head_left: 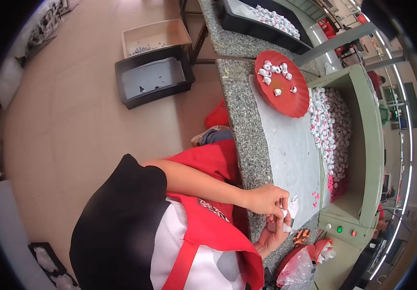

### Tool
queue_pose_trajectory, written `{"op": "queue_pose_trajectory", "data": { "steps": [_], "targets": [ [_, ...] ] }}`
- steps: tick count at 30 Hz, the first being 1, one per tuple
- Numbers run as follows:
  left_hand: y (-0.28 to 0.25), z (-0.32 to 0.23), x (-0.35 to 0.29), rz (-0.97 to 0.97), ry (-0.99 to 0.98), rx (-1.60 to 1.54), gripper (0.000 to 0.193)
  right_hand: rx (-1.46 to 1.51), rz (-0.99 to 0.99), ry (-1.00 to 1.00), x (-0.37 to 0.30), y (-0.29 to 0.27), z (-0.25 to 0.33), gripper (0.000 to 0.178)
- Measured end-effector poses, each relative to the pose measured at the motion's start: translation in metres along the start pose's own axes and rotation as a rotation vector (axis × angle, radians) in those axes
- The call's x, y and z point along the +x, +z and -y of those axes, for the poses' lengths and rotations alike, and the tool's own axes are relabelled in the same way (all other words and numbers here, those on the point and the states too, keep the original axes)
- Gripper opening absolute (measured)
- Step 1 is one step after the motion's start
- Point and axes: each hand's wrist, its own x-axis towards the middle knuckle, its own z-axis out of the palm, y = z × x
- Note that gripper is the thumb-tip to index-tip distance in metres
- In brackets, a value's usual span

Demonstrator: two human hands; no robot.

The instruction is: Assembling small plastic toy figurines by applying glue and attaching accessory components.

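Observation:
My left hand (265, 198) reaches over the near edge of the bench, its fingers pinched on a small white piece (284, 212). Just below it my right hand (277, 233) is closed against the same piece, with white wrappings on its fingers. Part of the piece is hidden by the fingers. A crumpled white scrap (293, 205) lies beside the fingertips on a white paper sheet (288, 145). Several tiny pink bits (315, 198) are scattered on that sheet.
A red fluted dish (286, 104) holds several white pieces. A green metal box (370, 159) is heaped with white and pink pieces (332, 125). Black trays (155, 99) stand on the floor and bench. Near my right hand lie an orange-black object (302, 236) and a plastic bag (298, 268).

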Motion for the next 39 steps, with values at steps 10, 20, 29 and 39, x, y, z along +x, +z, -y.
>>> {"op": "queue_pose_trajectory", "data": {
  "steps": [10,20,29,39],
  "targets": [
    [-0.024,-0.003,0.012,0.009,-0.013,-0.154,0.016,-0.224,-0.113,-0.058,0.026,0.026,0.005,0.025],
    [-0.177,-0.065,0.124,-0.764,0.323,1.301,0.022,-0.295,-0.348,-0.197,0.088,-0.049,0.030,0.031],
    [0.011,0.000,0.242,0.097,0.419,1.049,0.020,-0.262,-0.579,-0.409,0.070,-0.087,0.049,0.035],
    [-0.085,0.038,0.385,-0.217,0.328,1.733,0.036,0.014,-0.610,-0.191,0.027,-0.104,0.045,0.033]
  ]
}}
